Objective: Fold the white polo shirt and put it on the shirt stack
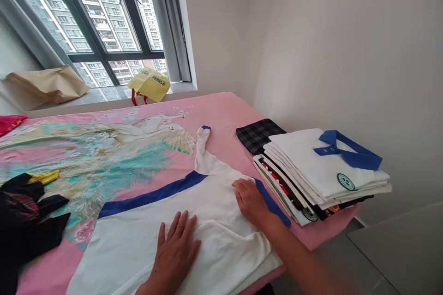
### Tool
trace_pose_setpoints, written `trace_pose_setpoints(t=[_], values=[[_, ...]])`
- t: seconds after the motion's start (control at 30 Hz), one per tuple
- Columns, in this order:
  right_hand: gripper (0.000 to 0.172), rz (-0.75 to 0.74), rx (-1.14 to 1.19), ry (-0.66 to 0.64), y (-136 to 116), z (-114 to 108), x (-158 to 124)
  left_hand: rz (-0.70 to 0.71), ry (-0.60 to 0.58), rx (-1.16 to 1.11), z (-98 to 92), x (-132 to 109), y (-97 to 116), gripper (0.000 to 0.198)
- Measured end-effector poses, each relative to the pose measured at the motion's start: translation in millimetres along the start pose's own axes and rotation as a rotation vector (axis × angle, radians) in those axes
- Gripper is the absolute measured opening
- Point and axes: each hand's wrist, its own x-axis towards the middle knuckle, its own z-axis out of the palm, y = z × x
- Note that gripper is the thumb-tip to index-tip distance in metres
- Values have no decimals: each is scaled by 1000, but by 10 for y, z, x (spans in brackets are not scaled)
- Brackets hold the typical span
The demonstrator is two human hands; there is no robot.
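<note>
A white shirt with blue bands point(138, 235) lies spread on the pink bedspread in front of me. One narrow white part of it, tipped in blue, stretches away toward the window. My left hand point(176, 251) rests palm down on the white cloth, fingers spread. Over on the right, my right hand point(251, 200) lies on the shirt beside a blue band, its fingers slightly bent and close together, with no fold visibly gripped. Wrinkles run through the cloth between the hands and below the right one.
A stack of folded clothes point(297, 161), topped by a white polo shirt with a blue collar, stands at the right. Dark checked cloth point(259, 133) lies behind it. Dark clothes point(31, 221) lie at left. A yellow bag point(150, 84) and brown paper bag point(48, 84) sit by the window.
</note>
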Motion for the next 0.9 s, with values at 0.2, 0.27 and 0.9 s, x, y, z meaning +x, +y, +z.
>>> trace_pose_setpoints(t=[0.2, 0.27, 0.9], values=[[58, 148, -336, -170, 88, 168, 140, -173, -174, -47, -166, -241, -370, 68], [57, 28, -347, -135, 14, 221, 156, -126, -190, -98, -256, -291, -464, 66], [62, 36, -450, -254, 13, 1013, 1082, -526, 297, -175, -35, 381, -2769, 41]])
